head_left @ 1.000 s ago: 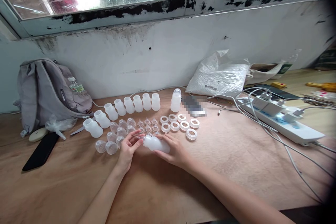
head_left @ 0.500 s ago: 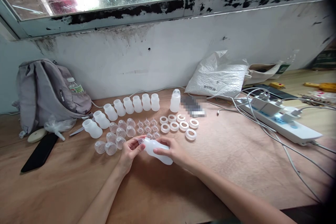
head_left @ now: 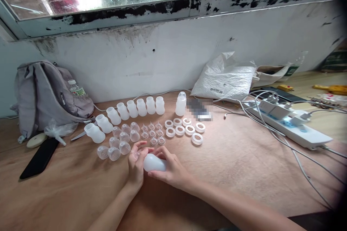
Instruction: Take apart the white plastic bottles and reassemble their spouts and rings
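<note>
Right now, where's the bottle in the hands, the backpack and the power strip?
bottle point(head_left: 154, 163), head view, its rounded bottom.
backpack point(head_left: 43, 94), head view, front panel.
power strip point(head_left: 303, 132), head view, top face.

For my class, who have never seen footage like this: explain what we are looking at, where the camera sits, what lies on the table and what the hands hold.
There is no machine here, only a person's two bare hands, filmed by a camera worn on the head and looking down. The right hand holds a white plastic bottle; the left hand is at its mouth end with a small clear piece, too small to identify. On the wooden table behind them lie a row of empty bottles, clear caps and white rings. A grey backpack sits left, a power strip right.
</note>
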Motion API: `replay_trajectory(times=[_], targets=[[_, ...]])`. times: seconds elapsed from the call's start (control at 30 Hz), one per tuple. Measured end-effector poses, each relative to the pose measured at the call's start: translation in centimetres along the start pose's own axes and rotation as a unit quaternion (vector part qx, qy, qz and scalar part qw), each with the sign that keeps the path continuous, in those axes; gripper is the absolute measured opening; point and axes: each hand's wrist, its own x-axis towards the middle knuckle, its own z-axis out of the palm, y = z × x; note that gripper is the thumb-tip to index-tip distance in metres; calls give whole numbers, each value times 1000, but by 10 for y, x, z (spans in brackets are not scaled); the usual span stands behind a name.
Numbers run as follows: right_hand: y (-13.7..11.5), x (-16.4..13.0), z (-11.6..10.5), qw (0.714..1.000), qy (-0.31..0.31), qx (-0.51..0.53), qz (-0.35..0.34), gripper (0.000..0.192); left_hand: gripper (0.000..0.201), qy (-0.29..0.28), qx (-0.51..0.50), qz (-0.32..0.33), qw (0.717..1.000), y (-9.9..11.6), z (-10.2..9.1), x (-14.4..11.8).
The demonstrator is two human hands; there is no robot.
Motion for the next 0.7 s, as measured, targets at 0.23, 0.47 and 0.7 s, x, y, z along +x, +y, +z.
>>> replay_trajectory(times=[0.23, 0.47, 0.7], targets=[[0, 5, 5, 963, -69, 216, 146, 44, 3, 37, 7, 70, 997, 0, -3, -5], [-2, 5, 1, 968, -54, 224, 101, 40, 11, -20, 22, 129, 991, 3, -3, -3], [19, 23, -33, 960, 248, 128, 13, 40, 23, -44, 254, 236, 937, 3, 0, 8]])
